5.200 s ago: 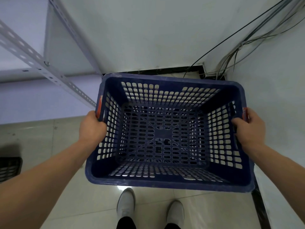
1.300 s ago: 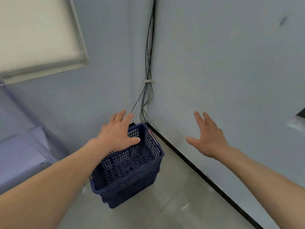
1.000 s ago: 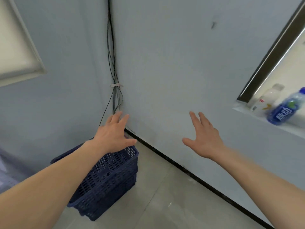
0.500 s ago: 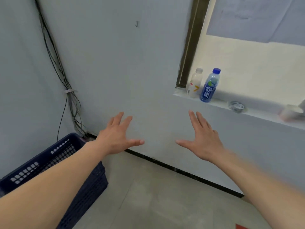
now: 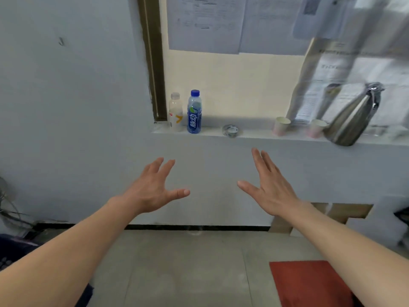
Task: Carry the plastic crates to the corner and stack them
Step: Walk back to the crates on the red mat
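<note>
Most of the view is a pale wall (image 5: pixel 66 129) meeting a grey floor (image 5: pixel 177 273) along a dark skirting line. Papers (image 5: pixel 203 23) cover the upper part of a window, and a ledge (image 5: pixel 254 136) runs under it. A red mat (image 5: pixel 309 284) lies on the floor at lower right. The plastic crates (image 5: pixel 13 249) show only as a dark blue blur at the far left edge, low by the wall and partly hidden behind the left forearm; how they are stacked cannot be told. A steel flask (image 5: pixel 352 116) stands on the right part of the ledge. Both hands hang in the air before the wall, well apart from the crates: the left grip (image 5: pixel 152 191) is wide, fingers spread and holding nothing, and the right grip (image 5: pixel 270 189) is equally wide and empty. At the ledge's left end a blue bottle (image 5: pixel 194 111) stands just beside a white bottle (image 5: pixel 176 113). Farther right are a paper cup (image 5: pixel 281 126) and a second paper cup (image 5: pixel 315 128), and a roll of tape (image 5: pixel 230 130) lies between the bottles and the cups.
</note>
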The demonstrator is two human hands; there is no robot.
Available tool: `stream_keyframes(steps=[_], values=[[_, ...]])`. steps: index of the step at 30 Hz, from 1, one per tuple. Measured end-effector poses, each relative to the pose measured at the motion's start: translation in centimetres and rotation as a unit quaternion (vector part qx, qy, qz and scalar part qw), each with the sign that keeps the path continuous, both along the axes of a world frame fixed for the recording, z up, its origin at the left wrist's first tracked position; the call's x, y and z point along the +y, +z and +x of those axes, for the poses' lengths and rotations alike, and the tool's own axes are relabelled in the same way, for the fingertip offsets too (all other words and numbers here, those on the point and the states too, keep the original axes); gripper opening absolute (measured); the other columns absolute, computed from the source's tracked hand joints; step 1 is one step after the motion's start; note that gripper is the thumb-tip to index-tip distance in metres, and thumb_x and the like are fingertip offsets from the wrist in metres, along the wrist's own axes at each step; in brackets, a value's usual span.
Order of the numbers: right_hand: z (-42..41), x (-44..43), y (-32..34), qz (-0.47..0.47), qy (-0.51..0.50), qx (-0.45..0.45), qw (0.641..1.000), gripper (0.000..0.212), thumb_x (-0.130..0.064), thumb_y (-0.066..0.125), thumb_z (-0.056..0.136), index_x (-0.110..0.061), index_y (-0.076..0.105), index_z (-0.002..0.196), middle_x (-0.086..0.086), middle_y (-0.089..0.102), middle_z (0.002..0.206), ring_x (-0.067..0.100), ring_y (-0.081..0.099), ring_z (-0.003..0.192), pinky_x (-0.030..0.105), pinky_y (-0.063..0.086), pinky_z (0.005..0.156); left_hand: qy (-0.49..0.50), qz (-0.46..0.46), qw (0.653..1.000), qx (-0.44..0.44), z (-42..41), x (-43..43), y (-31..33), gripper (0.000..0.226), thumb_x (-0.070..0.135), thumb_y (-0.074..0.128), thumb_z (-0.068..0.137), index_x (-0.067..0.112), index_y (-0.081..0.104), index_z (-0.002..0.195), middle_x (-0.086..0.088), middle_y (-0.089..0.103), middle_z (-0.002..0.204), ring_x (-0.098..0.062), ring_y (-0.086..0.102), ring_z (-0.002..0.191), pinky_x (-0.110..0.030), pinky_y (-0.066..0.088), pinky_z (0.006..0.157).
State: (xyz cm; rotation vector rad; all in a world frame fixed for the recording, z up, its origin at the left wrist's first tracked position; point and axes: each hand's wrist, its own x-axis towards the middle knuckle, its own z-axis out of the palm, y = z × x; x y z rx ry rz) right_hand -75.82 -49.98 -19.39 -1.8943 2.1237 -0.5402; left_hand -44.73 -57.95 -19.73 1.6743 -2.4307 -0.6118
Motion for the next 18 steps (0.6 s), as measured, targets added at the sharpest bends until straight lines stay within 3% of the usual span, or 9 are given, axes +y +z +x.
stream_keyframes(steps=[3,10,16,18], values=[[-2.8,2.2,-0.3,0.008,-0.057,0.004,0.998,0.106,-0.085,0.04,0.081,-0.045,-0.018,0.16,-0.003,-0.013,0.174,0.022,-0.003,0.161,0.053,0.021,0.126,-0.049,0.004,0.999,0.003,-3.3,-1.3,-0.5,0.15,0.112,0.02,0.034,0.035,0.004,0.162,0.001,0.002,0.17,-0.02,0.002,0.156,-0.048,0.018,0.125],[-6.4,8.5,-1.0,0.012,-0.188,-0.025,0.982,0.121,-0.07,0.071,0.081,-0.049,-0.019,0.159,-0.01,-0.016,0.173,0.021,-0.001,0.161,0.049,0.02,0.127,-0.184,0.007,0.983,-0.003,-9.7,-2.5,-1.8,0.129,0.089,0.06,0.059,0.034,0.004,0.162,0.002,0.0,0.17,-0.021,0.004,0.156,-0.045,0.021,0.124],[-7.9,14.7,-2.2,0.006,-0.27,-0.008,0.963,0.125,-0.056,0.078,0.082,-0.046,-0.019,0.16,-0.007,-0.015,0.173,0.018,-0.002,0.161,0.044,0.019,0.127,-0.277,0.0,0.961,0.0,-14.6,-1.3,-3.3,0.122,0.064,0.081,0.07,0.036,0.004,0.161,0.007,-0.004,0.17,-0.02,0.006,0.156,-0.042,0.026,0.122],[-8.2,16.9,-2.6,0.01,-0.298,0.008,0.954,0.125,-0.052,0.078,0.083,-0.045,-0.021,0.159,-0.007,-0.015,0.174,0.015,-0.003,0.16,0.043,0.025,0.126,-0.301,0.002,0.954,-0.003,-16.2,-0.6,-3.6,0.122,0.06,0.082,0.07,0.036,0.004,0.161,0.007,-0.005,0.17,-0.02,0.008,0.156,-0.042,0.028,0.121]])
